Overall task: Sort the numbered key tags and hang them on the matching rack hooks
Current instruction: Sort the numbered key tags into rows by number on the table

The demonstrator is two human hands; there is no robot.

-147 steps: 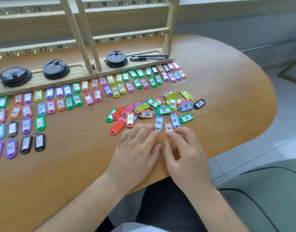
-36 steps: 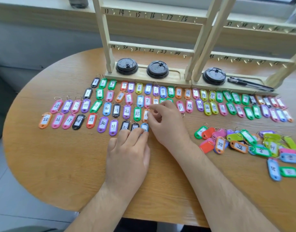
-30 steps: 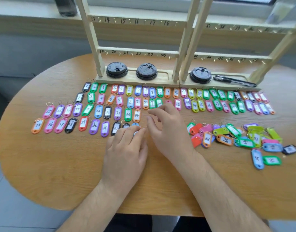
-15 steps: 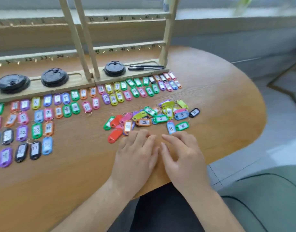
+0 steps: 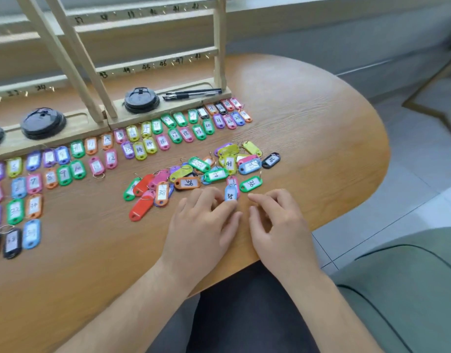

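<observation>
My left grip [image 5: 204, 225] lies on the surface [image 5: 308, 138], fingers relaxed and wide, fingertips touching blue tag 35 [image 5: 230, 193] at the near edge of the loose pile [image 5: 188, 183]. My right grip [image 5: 278, 225] rests just beside, loosely curled, holding nothing. The sorted rows [image 5: 140, 150] lie before the rack [image 5: 219, 47].
</observation>
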